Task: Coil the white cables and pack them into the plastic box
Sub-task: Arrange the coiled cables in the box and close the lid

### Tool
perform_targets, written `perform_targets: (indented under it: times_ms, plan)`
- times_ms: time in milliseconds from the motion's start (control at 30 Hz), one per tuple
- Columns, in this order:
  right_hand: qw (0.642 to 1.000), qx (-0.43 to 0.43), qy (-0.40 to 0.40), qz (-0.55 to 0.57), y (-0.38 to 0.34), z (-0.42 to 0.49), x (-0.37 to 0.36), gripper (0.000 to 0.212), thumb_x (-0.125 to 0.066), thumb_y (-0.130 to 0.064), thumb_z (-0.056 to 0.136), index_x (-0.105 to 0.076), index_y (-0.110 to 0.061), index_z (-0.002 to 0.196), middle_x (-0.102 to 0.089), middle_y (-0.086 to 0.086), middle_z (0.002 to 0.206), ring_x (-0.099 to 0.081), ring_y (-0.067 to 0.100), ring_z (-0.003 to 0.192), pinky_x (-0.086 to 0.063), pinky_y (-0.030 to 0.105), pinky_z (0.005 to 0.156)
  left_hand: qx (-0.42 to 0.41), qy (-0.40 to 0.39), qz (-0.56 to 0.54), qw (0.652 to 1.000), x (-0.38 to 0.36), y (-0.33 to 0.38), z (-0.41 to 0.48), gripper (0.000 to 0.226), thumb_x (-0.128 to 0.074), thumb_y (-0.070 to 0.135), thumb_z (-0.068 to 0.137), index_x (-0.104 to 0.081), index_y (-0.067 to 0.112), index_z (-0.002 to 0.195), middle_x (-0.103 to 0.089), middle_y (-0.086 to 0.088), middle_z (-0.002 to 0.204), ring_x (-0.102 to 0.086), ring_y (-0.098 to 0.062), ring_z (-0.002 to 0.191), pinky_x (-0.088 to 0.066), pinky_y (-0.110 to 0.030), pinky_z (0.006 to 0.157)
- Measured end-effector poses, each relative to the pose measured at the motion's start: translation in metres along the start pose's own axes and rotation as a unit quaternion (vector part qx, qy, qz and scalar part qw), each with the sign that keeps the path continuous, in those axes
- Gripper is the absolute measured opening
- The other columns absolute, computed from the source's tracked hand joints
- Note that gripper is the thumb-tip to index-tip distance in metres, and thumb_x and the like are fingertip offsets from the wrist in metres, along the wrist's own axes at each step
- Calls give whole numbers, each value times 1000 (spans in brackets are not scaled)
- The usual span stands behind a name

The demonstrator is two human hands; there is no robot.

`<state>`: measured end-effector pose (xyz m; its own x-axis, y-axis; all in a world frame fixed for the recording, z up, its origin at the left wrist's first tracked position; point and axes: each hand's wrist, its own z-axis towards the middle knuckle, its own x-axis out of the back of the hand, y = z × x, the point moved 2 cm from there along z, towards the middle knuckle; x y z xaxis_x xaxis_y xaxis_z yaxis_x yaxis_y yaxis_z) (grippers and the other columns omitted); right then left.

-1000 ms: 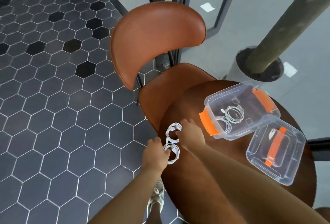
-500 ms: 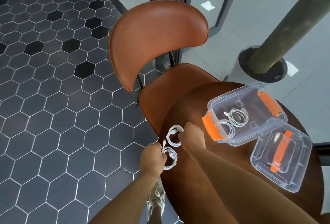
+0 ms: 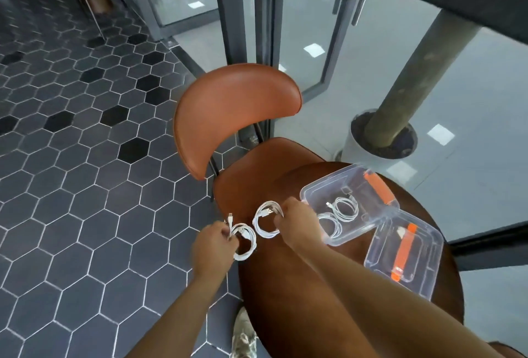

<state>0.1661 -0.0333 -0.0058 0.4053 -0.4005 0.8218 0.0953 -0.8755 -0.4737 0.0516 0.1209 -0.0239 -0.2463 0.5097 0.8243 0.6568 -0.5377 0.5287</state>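
Two coiled white cables are at the left edge of the round brown table. My left hand grips the nearer coil, whose plug end sticks up past my fingers. My right hand pinches the farther coil at its right side. The two coils sit side by side, slightly apart. To the right stands the clear plastic box with orange latches; two more coiled white cables lie inside it.
The box's clear lid with an orange handle lies on the table right of the box. A brown leather chair is pushed against the table's far side. A pillar in a white planter stands beyond. My shoe shows on the hexagon-tiled floor.
The two coils, bunched together a second ago, have been pulled apart, one in each hand. The camera has tilted up, showing more of the room.
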Motion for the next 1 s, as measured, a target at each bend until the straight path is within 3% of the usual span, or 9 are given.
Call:
perform_targets:
  times_ms: [100, 233, 367, 467, 767, 867, 1000]
  plan:
    - [999, -4, 33, -13, 23, -5, 45, 20, -57, -26, 93, -66, -10, 101, -75, 11, 95, -70, 33, 92, -51, 37, 75, -19, 7, -14, 1000, 9, 37, -9, 11, -71, 19, 81, -72, 14, 91, -72, -1, 88, -55, -17, 75, -35, -27, 67]
    - [997, -22, 62, -38, 71, -8, 98, 25, -57, -32, 97, -69, -11, 102, -77, 6, 97, -72, 25, 90, -52, 31, 74, -75, 7, -36, 996, 2, 95, -25, 8, -73, 15, 77, -72, 13, 84, -71, -2, 81, -65, -25, 79, -37, -27, 65]
    - [996, -58, 70, -15, 118, -1, 127, 22, -62, -35, 90, -71, -15, 91, -77, 4, 89, -73, 24, 83, -62, 39, 80, -116, -7, -17, 993, -17, 145, -42, 8, -72, 18, 78, -72, 15, 85, -72, -2, 84, -66, -25, 83, -47, -34, 71]
    - [995, -70, 72, -25, 142, 9, 139, 24, -59, -41, 88, -70, -19, 90, -77, 3, 90, -73, 24, 83, -62, 41, 82, -138, -14, -2, 990, -34, 170, -45, 7, -71, 18, 79, -71, 14, 86, -72, -3, 90, -66, -25, 88, -44, -31, 73]
    - [992, -79, 54, -80, 152, 57, 143, 22, -57, -33, 94, -66, -20, 110, -74, 3, 101, -73, 28, 93, -58, 38, 77, -231, -87, 106, 963, -84, 219, -8, 9, -65, 19, 89, -67, 10, 91, -67, -5, 93, -67, -23, 87, -42, -26, 68]
    - [993, -66, 51, -86, 153, 75, 134, 26, -56, -24, 96, -62, -18, 120, -73, 4, 106, -73, 29, 95, -58, 38, 76, -260, -121, 162, 944, -102, 223, 9, 9, -60, 19, 91, -64, 11, 94, -68, -6, 99, -67, -24, 92, -48, -30, 73]
    - [978, -12, 5, -209, 153, 93, 116, 39, -59, -10, 94, -52, -11, 132, -67, 6, 119, -73, 26, 102, -60, 36, 75, -319, -171, 247, 899, -126, 222, 19, 17, -52, 12, 94, -63, 14, 107, -68, -4, 108, -67, -24, 102, -51, -33, 85]
